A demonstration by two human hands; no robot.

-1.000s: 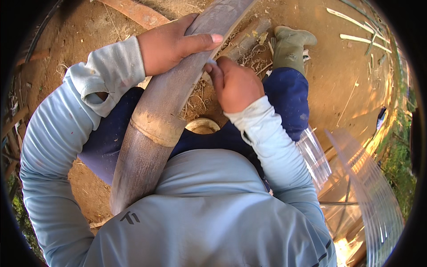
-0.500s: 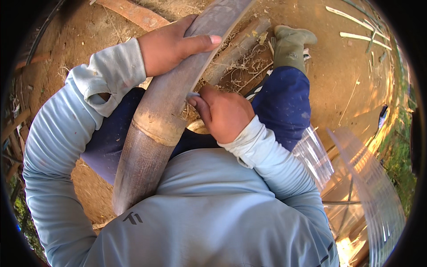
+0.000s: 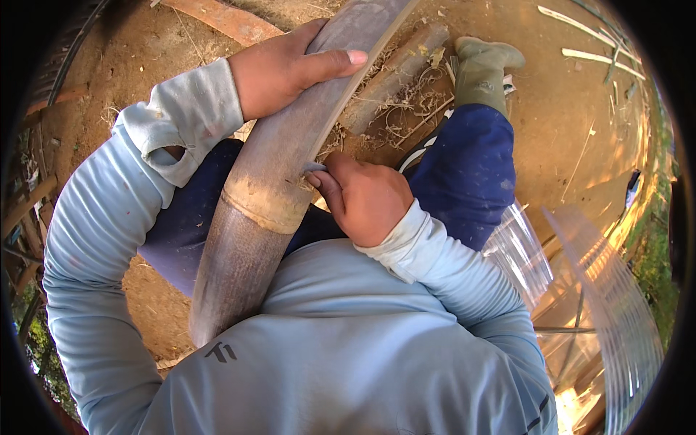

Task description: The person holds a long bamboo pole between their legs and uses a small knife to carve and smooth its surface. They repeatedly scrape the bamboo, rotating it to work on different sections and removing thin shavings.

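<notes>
A thick brown-grey bamboo pole [image 3: 243, 254] slants across my lap, its near end against my shirt and its far end past the upper edge of the view. A pale ring marks its joint, and a pale cut edge runs along its right side. My left hand [image 3: 283, 71] wraps over the upper part, thumb lying across the top. Beside the cut edge, just above the joint, my right hand [image 3: 370, 197] is closed with a small grey blade [image 3: 315, 167] showing at the thumb and touching the bamboo. Whatever handle the blade has is hidden in the fist.
Another bamboo piece [image 3: 399, 72] lies on the dirt beyond my right hand, among curled shavings [image 3: 373, 119]. My boot [image 3: 482, 76] stands to its right. Clear corrugated sheets [image 3: 616, 304] lean at the lower right. Pale strips [image 3: 598, 61] and a reddish plank [image 3: 225, 22] lie farther off.
My right hand and the blade have slid a little toward me along the bamboo's right edge, nearer the joint. My left hand keeps its place on the pole. The whole view has shifted slightly.
</notes>
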